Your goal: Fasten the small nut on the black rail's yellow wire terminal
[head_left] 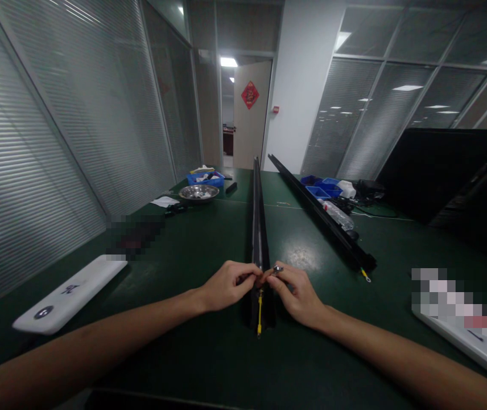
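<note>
A long black rail (257, 216) lies on the dark green table (192, 256) and runs away from me toward the door. Both hands meet over its near end. My left hand (225, 285) is closed, with its fingertips pinched on the rail's top. My right hand (295, 293) is closed too and pinches a small silver metal part (277, 269) right beside the left fingertips. A yellow wire (260, 310) with a terminal at its end hangs out of the rail's near end, just below both hands.
A second black rail (320, 213) lies at an angle to the right, with a yellow-tipped wire at its near end. Blue bins (318, 191) and a plastic bottle (337, 215) sit beyond it. A steel bowl (198, 192) stands at the far left. White panels (70, 293) lie near left and near right.
</note>
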{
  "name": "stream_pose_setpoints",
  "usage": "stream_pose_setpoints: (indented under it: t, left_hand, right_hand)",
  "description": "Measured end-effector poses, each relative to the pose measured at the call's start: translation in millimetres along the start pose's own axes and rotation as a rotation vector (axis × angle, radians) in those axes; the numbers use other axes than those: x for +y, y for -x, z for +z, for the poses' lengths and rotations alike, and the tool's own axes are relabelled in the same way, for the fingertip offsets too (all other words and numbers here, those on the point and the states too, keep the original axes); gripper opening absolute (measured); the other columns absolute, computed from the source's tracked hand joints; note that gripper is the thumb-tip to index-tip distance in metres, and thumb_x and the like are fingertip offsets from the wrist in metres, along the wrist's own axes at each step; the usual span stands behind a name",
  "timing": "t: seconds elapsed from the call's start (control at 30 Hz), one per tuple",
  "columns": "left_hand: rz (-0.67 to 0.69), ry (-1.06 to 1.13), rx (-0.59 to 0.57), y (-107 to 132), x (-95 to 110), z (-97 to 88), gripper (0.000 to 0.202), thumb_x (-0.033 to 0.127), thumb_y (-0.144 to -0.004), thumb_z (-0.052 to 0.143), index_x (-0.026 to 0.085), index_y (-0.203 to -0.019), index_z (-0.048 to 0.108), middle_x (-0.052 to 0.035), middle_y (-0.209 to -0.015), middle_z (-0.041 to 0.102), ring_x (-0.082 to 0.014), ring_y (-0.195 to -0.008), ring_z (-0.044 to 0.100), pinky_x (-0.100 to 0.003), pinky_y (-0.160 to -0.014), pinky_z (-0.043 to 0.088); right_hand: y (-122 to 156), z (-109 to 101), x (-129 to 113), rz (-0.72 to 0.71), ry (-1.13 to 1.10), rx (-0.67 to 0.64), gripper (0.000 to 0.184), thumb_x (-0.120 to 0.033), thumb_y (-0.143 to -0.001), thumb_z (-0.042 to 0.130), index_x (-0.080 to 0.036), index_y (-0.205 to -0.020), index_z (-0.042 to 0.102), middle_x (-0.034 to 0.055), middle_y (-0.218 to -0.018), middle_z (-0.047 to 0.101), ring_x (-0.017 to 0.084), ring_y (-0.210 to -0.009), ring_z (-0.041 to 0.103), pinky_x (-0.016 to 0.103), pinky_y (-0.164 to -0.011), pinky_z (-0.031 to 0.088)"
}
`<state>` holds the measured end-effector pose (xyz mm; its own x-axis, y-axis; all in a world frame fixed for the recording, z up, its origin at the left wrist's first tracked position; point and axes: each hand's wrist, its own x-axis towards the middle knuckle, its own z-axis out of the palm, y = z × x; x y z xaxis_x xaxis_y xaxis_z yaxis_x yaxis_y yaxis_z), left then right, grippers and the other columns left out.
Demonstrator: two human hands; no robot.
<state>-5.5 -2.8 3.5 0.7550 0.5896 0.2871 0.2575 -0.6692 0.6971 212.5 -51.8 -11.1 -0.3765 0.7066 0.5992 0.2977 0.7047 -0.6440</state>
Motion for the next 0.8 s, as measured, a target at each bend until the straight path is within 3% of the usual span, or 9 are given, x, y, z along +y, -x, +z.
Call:
stream_pose_setpoints:
  t: [0.8]
  left_hand:
    - [0.004,-0.021,0.03,-0.1,-0.8,2.1,0.025,0.021,-0.1,0.048,0.013,-0.099,0.072,-0.0025,-0.08,0.067,-0.0107,-0.065,0.056,-0.019,-0.061,0.042]
  right_hand:
    - [0.6,1.4,-0.4,0.013,0.053,0.018,0.026,-0.028,-0.107,0.049,-0.018,-0.097,0.072,0.0058,-0.086,0.068,0.019,-0.077,0.064,0.031,-0.07,0.051]
